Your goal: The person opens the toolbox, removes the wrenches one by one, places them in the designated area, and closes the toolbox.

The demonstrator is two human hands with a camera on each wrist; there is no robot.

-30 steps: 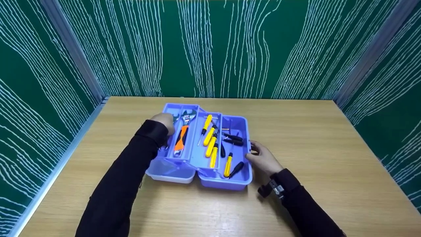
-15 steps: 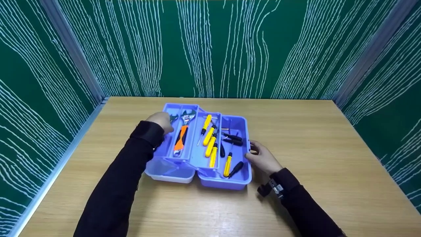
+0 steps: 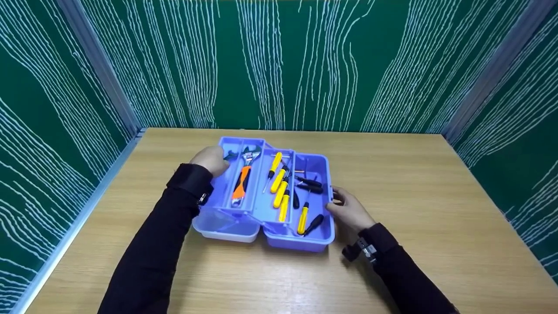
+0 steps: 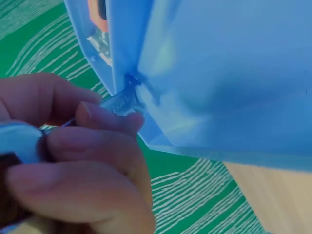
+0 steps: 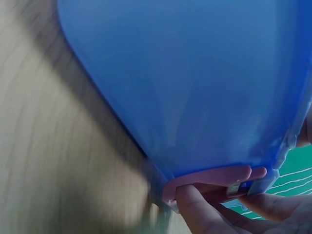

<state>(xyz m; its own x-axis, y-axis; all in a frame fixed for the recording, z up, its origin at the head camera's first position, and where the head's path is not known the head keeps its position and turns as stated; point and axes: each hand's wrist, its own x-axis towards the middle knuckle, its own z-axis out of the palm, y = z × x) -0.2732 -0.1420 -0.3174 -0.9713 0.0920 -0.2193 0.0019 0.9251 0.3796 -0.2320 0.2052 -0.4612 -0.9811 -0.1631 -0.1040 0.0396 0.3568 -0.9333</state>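
Observation:
A lavender plastic toolbox (image 3: 298, 245) stands opened out on the table, its trays fanned to the left. My left hand (image 3: 210, 160) is over the leftmost tray compartment, its curled fingers (image 4: 92, 146) around a wrench (image 3: 230, 155). The dark green head shows past the knuckles; the rest is mostly hidden. Beside it, an adjustable wrench (image 3: 242, 181) with an orange and black handle lies in the adjoining compartment. My right hand (image 3: 348, 210) grips the toolbox's right wall, with fingers at a pink latch or handle piece (image 5: 214, 178) in the right wrist view.
Several yellow-handled screwdrivers (image 3: 280, 183) lie in the middle tray. Black-handled tools (image 3: 311, 186) and another yellow screwdriver (image 3: 303, 220) are in the deep right section. The wooden table (image 3: 414, 187) is bounded by green walls (image 3: 301, 65) with white lines.
My left hand has shifted slightly left, and the wrench head in it has moved slightly left too. The right hand has stayed at the toolbox wall.

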